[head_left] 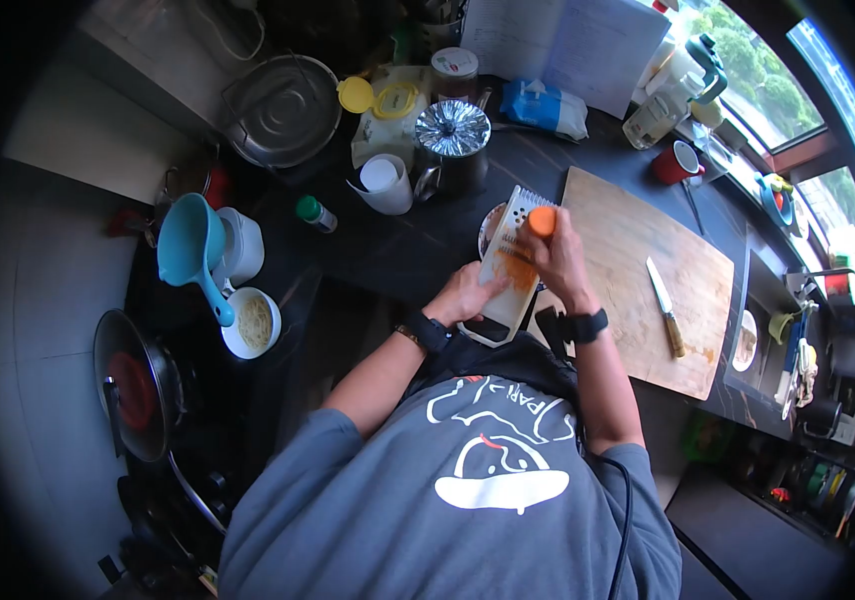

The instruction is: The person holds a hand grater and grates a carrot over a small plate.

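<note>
My right hand [561, 258] is closed around a carrot [543, 221], whose cut orange end faces up. It is on the upper part of a white flat grater [511, 262], which has orange smears on its face. My left hand [466, 296] grips the grater's left side near the handle end. The grater leans at a tilt across a patterned bowl [489, 226], mostly hidden beneath it. To the right lies a wooden cutting board [638, 290] with a wooden-handled knife [665, 305] on it.
Left on the dark counter are a light blue strainer [192, 240] and a white bowl of pale shreds [253, 322]. Behind stand a foil-covered pot [453, 130], a roll of white paper [384, 185] and a green-capped jar [317, 213]. A red mug [678, 162] sits by the window.
</note>
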Tool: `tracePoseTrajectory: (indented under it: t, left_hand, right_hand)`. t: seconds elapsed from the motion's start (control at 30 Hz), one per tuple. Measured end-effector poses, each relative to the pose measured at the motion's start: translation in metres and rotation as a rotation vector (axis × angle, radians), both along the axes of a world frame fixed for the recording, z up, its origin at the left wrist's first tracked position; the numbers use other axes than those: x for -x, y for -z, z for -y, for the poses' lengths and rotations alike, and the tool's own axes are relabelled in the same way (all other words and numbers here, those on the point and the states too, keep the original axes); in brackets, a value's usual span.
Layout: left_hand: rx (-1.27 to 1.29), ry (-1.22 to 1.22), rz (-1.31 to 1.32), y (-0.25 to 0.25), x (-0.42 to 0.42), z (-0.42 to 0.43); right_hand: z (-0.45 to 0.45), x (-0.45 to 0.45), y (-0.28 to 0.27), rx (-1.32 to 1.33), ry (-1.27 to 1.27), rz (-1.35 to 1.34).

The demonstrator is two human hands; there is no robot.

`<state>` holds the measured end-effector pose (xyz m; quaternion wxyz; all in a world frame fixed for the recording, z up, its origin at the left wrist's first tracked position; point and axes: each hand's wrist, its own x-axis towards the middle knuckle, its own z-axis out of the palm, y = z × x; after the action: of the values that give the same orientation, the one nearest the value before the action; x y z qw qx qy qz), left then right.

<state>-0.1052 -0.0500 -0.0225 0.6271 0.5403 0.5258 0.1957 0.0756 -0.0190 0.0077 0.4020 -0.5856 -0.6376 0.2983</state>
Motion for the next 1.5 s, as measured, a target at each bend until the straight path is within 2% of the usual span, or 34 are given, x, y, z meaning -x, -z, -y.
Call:
tracePoseTrajectory:
  t: [0.1,0.3,0.37,0.4,0.43,0.53,0.6,0.7,0.73,0.83,1.03,1.1,1.23,1.33,1.43,1.5]
  left_hand:
    - [0.015,-0.009,-0.026,-0.005,-0.003,-0.001]
    - [0.038,0.051,-0.055,0.0,-0.001,-0.001]
    - [0.007,-0.026,-0.02,0.004,-0.003,0.002]
    - [0.005,-0.02,-0.018,0.005,-0.002,0.002]
    - [-0.019,-0.011,-0.004,0.006,-0.003,0.001]
    - [-0.007,0.017,-0.008,0.003,-0.003,-0.002]
    - [0.032,0.045,-0.034,-0.003,-0.001,0.001]
    - [0.051,0.055,-0.031,-0.009,0.0,0.001]
    - [0.04,0.036,-0.047,-0.007,-0.001,0.002]
    - [0.006,0.035,-0.031,0.0,-0.002,-0.002]
    - [0.054,0.01,-0.055,-0.001,-0.002,0.0]
    - [0.057,0.011,-0.065,-0.003,-0.001,-0.001]
    - [0.021,0.022,-0.037,0.0,-0.003,-0.003]
    - [0.029,0.02,-0.045,-0.001,-0.002,-0.001]
    - [0.051,0.029,-0.065,-0.003,-0.002,-0.001]
    - [0.047,0.035,-0.058,-0.003,-0.001,-0.002]
  right_hand:
    - [0.017,0.0,0.002,0.031,-0.083,0.033]
    - [-0.008,-0.005,0.0,-0.039,0.079,-0.005]
    - [-0.005,-0.009,0.0,0.061,0.003,-0.083]
    - [0.007,-0.009,-0.004,0.085,-0.065,-0.049]
    - [0.017,-0.006,-0.002,-0.018,-0.056,0.062]
    - [0.022,-0.007,-0.002,-0.057,-0.093,0.098]
    - [0.004,-0.01,0.008,0.01,0.007,-0.096]
    - [-0.009,-0.018,0.01,0.021,-0.007,-0.115]
    - [0.003,-0.012,-0.008,0.114,-0.026,-0.048]
    - [0.029,-0.007,-0.01,0.078,-0.16,-0.001]
    - [0.0,-0.009,-0.003,0.002,-0.012,-0.056]
    - [0.002,-0.012,-0.003,0.123,-0.086,-0.067]
    - [0.028,-0.005,-0.01,-0.036,-0.141,0.047]
    - [0.007,-0.006,-0.011,0.063,-0.056,-0.035]
    - [-0.005,-0.01,-0.007,-0.008,-0.023,-0.008]
    - [0.013,-0.009,-0.008,0.107,-0.102,-0.02]
